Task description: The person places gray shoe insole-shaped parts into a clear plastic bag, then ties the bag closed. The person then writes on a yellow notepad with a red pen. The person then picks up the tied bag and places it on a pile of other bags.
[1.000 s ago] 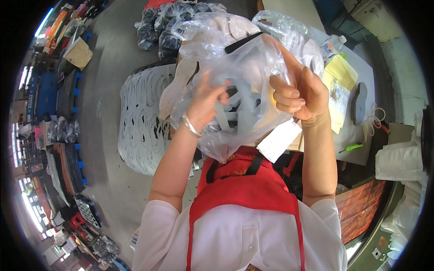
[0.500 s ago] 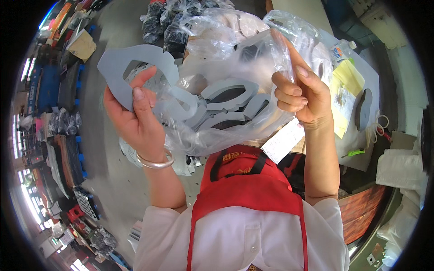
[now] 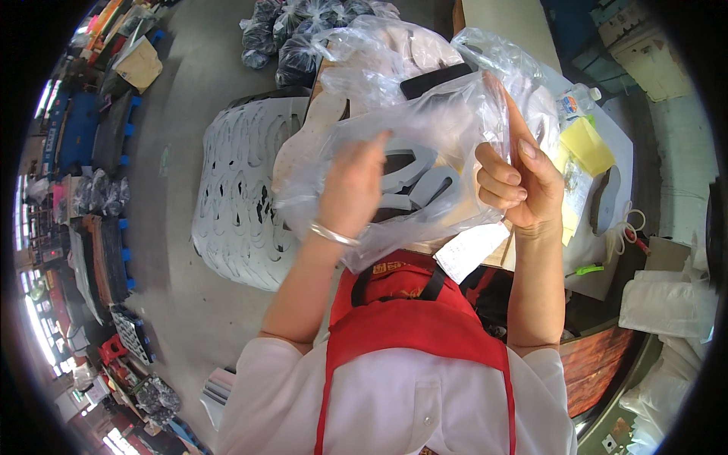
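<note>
The large, clear, thin plastic bag [image 3: 387, 241] sits central, near you. Your right hand [image 3: 525, 180] has its grip closed on the right edge, index finger stretched upward, apparently propping the mouth open. Your left hand [image 3: 353, 188] blurs at the bag's left; its grip I can't tell. Flat grey curved cut-outs [image 3: 434, 186] lie inside, between your hands.

This looks like a workshop or small factory floor: a broad, smooth grey floor [image 3: 174, 250] stretches past a pile of pale sheets with rows of curved cut-outs [image 3: 239, 197], clear plastic bags of dark contents [image 3: 297, 57] and stacked brown and dark flat sheets [image 3: 98, 254]. Grey, curved flat pieces [image 3: 434, 186] fill a translucent plastic bag [image 3: 466, 205].
</note>
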`<state>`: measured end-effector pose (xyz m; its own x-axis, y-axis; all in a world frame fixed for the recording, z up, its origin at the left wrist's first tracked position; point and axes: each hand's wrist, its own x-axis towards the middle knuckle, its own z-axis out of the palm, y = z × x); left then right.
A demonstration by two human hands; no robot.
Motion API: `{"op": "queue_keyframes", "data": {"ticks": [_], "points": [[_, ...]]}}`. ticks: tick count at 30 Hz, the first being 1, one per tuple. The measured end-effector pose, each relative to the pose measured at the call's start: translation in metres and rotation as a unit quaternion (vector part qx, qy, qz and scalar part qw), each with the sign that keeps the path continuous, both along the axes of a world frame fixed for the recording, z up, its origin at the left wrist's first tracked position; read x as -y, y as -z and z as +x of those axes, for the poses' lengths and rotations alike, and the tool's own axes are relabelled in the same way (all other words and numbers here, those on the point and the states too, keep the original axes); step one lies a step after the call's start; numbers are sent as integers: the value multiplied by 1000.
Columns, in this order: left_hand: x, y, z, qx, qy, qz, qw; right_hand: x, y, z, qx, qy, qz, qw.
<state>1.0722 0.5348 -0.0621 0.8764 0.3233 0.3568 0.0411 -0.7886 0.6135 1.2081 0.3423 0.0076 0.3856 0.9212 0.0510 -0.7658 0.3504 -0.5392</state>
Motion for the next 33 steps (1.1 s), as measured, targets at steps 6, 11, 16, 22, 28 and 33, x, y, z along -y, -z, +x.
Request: {"op": "queue_keyframes", "data": {"ticks": [6, 11, 16, 22, 28, 33], "points": [[-45, -76, -24, 49, -93, 161, 981, -1, 8, -4, -21, -10, 14, 1000], [-5, -47, -20, 23, -39, 300, 953, -3, 9, -4, -24, -13, 16, 1000], [56, 74, 13, -69, 76, 251, 962, -8, 10, -8, 0, 6, 0, 1000], [48, 94, 28, -79, 83, 205, 972, 2, 12, -13, 39, 23, -29, 999], [15, 32, -19, 82, 127, 38, 988, 17, 14, -6, 31, 48, -11, 998], [-23, 8, -61, -208, -81, 95, 970, 16, 18, -8, 25, 41, 13, 999]]}}
